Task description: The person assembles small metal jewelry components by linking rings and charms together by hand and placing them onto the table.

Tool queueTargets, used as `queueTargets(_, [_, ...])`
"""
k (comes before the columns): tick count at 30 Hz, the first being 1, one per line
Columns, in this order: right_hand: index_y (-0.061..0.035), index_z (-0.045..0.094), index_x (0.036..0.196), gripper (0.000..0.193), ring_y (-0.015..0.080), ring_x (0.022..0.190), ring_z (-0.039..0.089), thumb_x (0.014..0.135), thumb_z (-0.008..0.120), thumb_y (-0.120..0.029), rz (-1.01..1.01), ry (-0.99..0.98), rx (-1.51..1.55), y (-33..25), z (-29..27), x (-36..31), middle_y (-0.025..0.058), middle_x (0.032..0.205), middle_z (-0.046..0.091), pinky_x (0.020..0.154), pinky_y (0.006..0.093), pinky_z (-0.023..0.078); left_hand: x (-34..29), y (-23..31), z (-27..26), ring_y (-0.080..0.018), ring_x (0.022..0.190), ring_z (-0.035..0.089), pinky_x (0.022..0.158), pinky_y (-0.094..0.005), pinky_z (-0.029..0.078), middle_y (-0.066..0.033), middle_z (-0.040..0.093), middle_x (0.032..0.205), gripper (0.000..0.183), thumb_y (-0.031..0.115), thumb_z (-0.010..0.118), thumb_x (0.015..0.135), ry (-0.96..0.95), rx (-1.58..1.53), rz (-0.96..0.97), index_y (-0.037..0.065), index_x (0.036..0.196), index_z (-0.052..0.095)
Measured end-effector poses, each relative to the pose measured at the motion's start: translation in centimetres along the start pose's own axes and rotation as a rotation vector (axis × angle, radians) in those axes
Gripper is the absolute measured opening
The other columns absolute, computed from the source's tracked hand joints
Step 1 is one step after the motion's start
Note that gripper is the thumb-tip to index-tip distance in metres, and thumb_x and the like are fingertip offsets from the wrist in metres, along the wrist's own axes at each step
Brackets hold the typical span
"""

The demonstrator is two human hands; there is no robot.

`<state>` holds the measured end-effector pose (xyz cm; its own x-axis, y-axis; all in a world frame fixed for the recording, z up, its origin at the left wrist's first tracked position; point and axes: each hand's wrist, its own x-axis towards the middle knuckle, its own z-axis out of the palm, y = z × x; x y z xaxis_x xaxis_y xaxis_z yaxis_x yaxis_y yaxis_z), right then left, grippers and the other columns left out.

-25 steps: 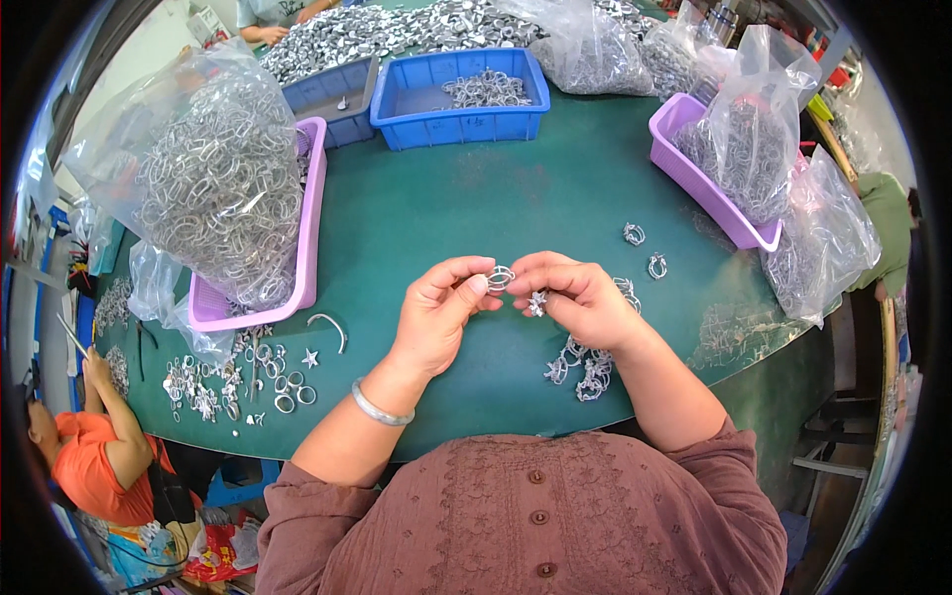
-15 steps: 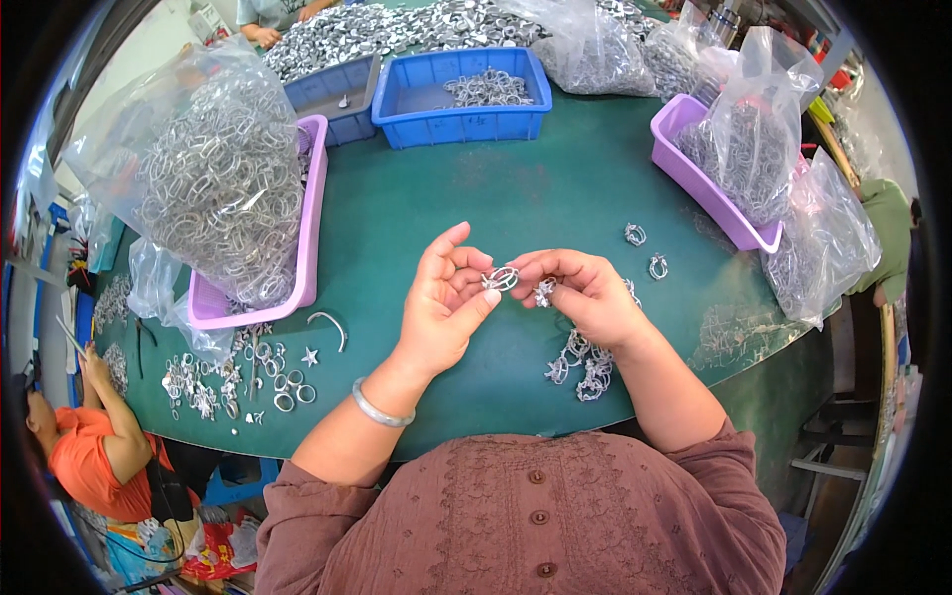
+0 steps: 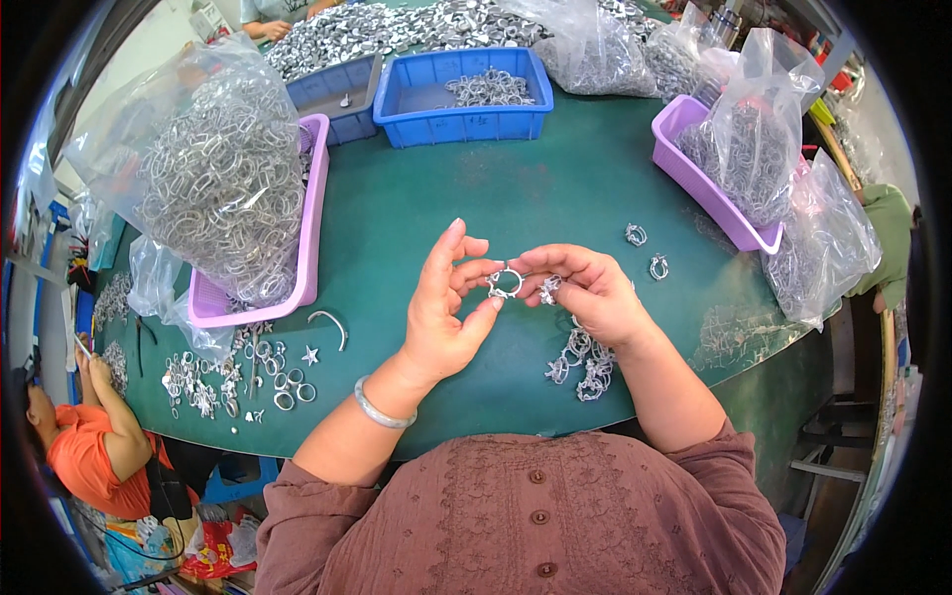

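Note:
Above the middle of the green table, my left hand (image 3: pixel 436 315) pinches a silver-coloured metal ring (image 3: pixel 507 296) between thumb and fingers. The ring faces me, so its round hole shows. My right hand (image 3: pixel 598 296) is closed on a small silver star-shaped piece (image 3: pixel 548 290), which shows at its thumb. The right fingertips meet the ring's right side. Below the right hand lies a cluster of tangled silver pieces (image 3: pixel 594 375). Two openwork rings (image 3: pixel 636 234) rest apart on the table, just beyond that hand.
Loose rings and stars (image 3: pixel 203 385) lie at left, near a curved metal strip (image 3: pixel 339 327). A purple basket (image 3: pixel 316 228) holds a bulging bag of rings. Blue bins (image 3: pixel 463 127) stand at the back. Another purple basket (image 3: pixel 729 223) with bags is at right. Co-workers sit left and far.
The ring has turned from edge-on to face me with its hole showing. Both hands have shifted only slightly.

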<state>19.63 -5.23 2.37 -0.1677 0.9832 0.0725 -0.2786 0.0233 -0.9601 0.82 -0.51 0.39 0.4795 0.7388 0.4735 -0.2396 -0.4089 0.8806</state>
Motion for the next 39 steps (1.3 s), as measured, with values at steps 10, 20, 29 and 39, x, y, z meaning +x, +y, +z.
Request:
queueTargets(10, [0.0036,0.052,0.113,0.042,0.0164,0.093,0.058,0.075,0.036,0.011,0.002,-0.014,0.017,-0.11,-0.17,0.00,0.0108,0.110,0.058,0.081,0.0289,0.045,-0.03,-0.09,-0.01,-0.0231,0.105,0.053,0.089,-0.0339,0.045,-0.0137,0.038,0.121,0.081,-0.016,0.053,0.072,-0.006,0.006,0.033,0.008,0.139,0.014])
queueTargets(20, [0.0031,0.053,0.113,0.038,0.0161,0.092,0.058,0.078,0.039,0.009,0.004,-0.024,-0.002,-0.06,-0.31,0.02,0.0112,0.109,0.058,0.080,0.0282,0.045,-0.06,-0.20,-0.01,-0.0225,0.106,0.052,0.090,-0.0329,0.044,-0.0131,0.039,0.119,0.078,-0.015,0.052,0.075,-0.004,-0.058,-0.035,0.008,0.139,0.015])
queueTargets(29, [0.0030,0.053,0.112,0.037,0.0161,0.092,0.059,0.078,0.041,0.008,0.007,-0.015,-0.003,-0.18,-0.31,0.00,0.0117,0.108,0.059,0.081,0.0278,0.045,0.07,-0.18,-0.04,-0.0207,0.108,0.050,0.089,-0.0306,0.044,-0.0122,0.039,0.119,0.073,-0.015,0.048,0.077,0.018,-0.327,-0.178,0.008,0.139,0.015])
queueTargets(39, [-0.0014,0.060,0.106,0.039,0.0149,0.091,0.057,0.077,0.037,0.012,-0.106,-0.037,-0.273,-0.38,-0.09,-0.21,0.0074,0.098,0.060,0.077,0.0263,0.048,-0.04,-0.53,-0.08,-0.0208,0.109,0.050,0.090,-0.0291,0.044,-0.0121,0.042,0.117,0.072,-0.016,0.048,0.078,-0.001,-0.197,-0.065,0.009,0.138,0.018])
